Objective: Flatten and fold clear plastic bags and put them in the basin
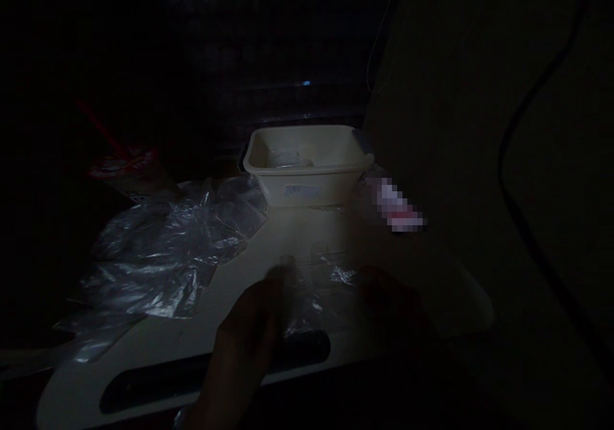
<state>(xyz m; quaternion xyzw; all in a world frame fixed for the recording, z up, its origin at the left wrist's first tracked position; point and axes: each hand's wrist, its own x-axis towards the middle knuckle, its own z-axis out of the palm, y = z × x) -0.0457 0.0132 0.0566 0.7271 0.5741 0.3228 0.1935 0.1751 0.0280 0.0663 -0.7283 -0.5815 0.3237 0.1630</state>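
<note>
The light is very dim. My left hand (pixel 256 318) is closed, its fingers curled at the left edge of a clear plastic bag (pixel 311 302). On the bag's other side my right hand (pixel 391 295) lies in deep shadow; it looks curled at the right edge, though its separate fingers hardly show. The bag spans the gap between both hands, just above a pale board (pixel 192 340), and catches a few bright glints. Whether anything is inside it I cannot make out.
Behind the hands stands a cream plastic tub (pixel 311 187) with some clear plastic in it. Several clear bags (pixel 158 251) lie heaped at the left, near a cup with a red straw (pixel 129 167). A blurred white-and-pink item (pixel 398 206) lies right of the tub. A dark cable (pixel 503 155) hangs at the right.
</note>
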